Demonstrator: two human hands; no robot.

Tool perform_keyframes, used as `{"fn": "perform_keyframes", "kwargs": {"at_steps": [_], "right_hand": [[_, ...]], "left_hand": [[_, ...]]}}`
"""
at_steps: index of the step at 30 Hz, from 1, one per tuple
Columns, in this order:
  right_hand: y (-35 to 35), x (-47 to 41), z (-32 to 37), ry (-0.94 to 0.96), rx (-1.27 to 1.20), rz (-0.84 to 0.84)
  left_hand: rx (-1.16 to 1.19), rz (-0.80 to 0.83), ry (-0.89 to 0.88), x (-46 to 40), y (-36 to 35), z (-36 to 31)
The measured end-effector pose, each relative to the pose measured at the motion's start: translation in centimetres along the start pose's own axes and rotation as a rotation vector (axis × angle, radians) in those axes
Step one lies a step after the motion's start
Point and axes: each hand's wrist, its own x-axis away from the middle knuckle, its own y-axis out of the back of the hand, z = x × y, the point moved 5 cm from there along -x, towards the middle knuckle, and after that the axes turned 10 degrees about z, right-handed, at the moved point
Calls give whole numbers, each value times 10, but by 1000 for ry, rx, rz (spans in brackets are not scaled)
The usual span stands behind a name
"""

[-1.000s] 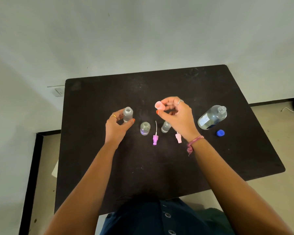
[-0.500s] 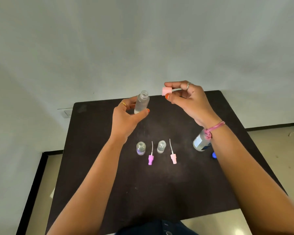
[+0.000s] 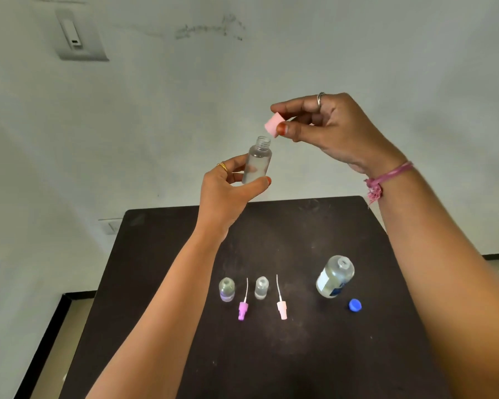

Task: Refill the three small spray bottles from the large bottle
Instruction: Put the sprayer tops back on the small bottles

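Observation:
My left hand (image 3: pixel 228 191) grips a small clear spray bottle (image 3: pixel 257 162), open-necked and upright, raised well above the black table (image 3: pixel 185 355). Just above and right of its neck, my right hand (image 3: pixel 329 131) pinches a pink cap (image 3: pixel 272 125) between thumb and forefinger. Two more small bottles (image 3: pixel 226 289) (image 3: pixel 261 287) stand uncapped on the table. Beside them lie a purple spray head (image 3: pixel 243 308) and a pink spray head (image 3: pixel 281 308), each with a white dip tube. The large clear bottle (image 3: pixel 334 276) stands open at the right, its blue cap (image 3: pixel 355 305) next to it.
A white wall rises behind the table, with a switch plate (image 3: pixel 75 36) at upper left. The table's far edge runs just below my raised hands. Floor shows past the table's left side (image 3: pixel 64 326).
Both hands rose from table level to high above it, lifting the small bottle and the pink cap. The cap now sits closer to the bottle's neck. The view tilted upward.

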Motion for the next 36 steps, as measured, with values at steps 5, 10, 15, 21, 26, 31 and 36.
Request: {"fn": "perform_keyframes", "kwargs": {"at_steps": [5, 10, 15, 21, 26, 31, 36], "right_hand": [[14, -9, 19, 3, 127, 111], [23, -15, 30, -6, 181, 135], [25, -20, 30, -3, 162, 8], [24, -24, 20, -139, 234, 3], [28, -13, 15, -79, -22, 170], [19, -20, 4, -73, 5, -21], [19, -11, 0, -85, -43, 105]], "left_hand": [[41, 9, 6, -5, -7, -22], [86, 2, -2, -8, -14, -35], [111, -8, -4, -9, -18, -40], [128, -8, -2, -9, -21, -43], [128, 2, -6, -9, -25, -46], [129, -4, -4, -10, -27, -44], [129, -13, -12, -10, -26, -44]]}}
